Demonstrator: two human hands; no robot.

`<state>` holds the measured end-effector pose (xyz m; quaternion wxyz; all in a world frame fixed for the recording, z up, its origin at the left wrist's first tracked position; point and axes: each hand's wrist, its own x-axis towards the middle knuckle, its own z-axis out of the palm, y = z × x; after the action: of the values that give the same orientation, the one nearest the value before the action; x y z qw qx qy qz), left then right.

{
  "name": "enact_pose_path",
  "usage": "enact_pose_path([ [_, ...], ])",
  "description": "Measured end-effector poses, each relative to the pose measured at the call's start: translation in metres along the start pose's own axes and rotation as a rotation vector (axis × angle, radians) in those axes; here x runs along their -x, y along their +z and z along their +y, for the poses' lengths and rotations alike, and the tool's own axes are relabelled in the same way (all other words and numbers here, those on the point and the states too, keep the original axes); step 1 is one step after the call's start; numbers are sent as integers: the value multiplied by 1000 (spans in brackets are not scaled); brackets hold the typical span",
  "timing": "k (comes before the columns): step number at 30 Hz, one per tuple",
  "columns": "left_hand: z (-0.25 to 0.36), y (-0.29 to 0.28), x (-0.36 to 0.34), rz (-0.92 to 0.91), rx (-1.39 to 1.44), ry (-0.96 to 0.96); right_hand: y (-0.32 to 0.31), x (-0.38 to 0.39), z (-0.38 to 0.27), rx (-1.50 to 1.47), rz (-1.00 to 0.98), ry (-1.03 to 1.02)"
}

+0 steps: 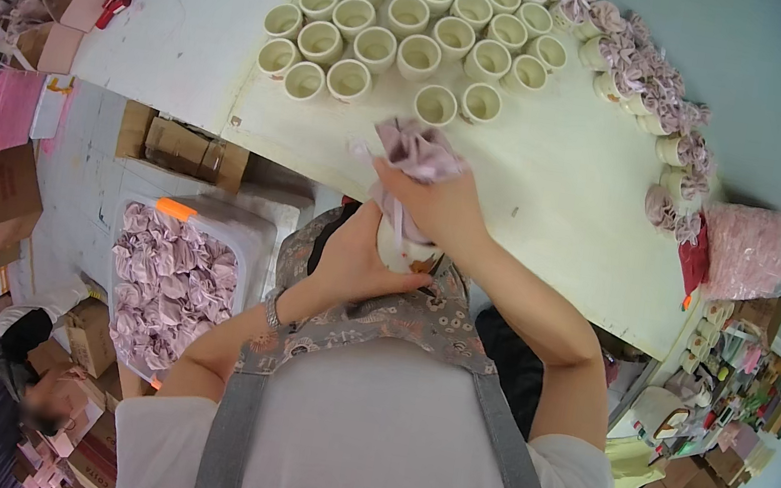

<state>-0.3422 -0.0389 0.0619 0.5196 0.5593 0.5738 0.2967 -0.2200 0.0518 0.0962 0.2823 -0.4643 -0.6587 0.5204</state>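
Close to my apron, my left hand (354,257) is wrapped round a cream cup (398,243) from its left side. Out of the cup rises a mauve satin pouch (418,152) with a gathered, ruffled top. My right hand (442,206) is closed round the neck of the pouch, just under the ruffle. A pale ribbon hangs down over the cup's side below my right fingers. Just beyond my hands, two cream cups (436,104) stand upright on the white table (553,238), mouths up.
Rows of cream cups (408,14) cover the far middle of the table. Cups with mauve pouches (638,74) line its right edge, near a bag of pink material (751,252). A tub (255,239) of mauve pouches stands at my left. Another person (20,360) is at lower left.
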Motion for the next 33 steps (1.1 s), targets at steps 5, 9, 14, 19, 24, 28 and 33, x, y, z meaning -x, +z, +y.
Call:
enact_pose_path([
  [5, 5, -17, 11, 9, -135, 89, -3, 41, 36, -434, -92, 217],
  [9, -10, -16, 10, 117, -243, 219, 24, 51, 52, -387, 176, 215],
  [14, 4, -26, 7, -124, -344, 83, -43, 44, 84, -51, -327, 88],
  [19, -5, -17, 1, -116, -284, 207, -54, 18, 23, 468, -673, -186],
  [24, -16, -9, 5, -20, -126, 152, -47, 28, 25, -52, -402, 147],
  [28, -22, 3, -6, -43, -355, 228, -56, 44, 25, 426, -280, -235],
  [33, -25, 33, -28, -63, -74, 148, -53, 60, 61, 514, -268, -160],
])
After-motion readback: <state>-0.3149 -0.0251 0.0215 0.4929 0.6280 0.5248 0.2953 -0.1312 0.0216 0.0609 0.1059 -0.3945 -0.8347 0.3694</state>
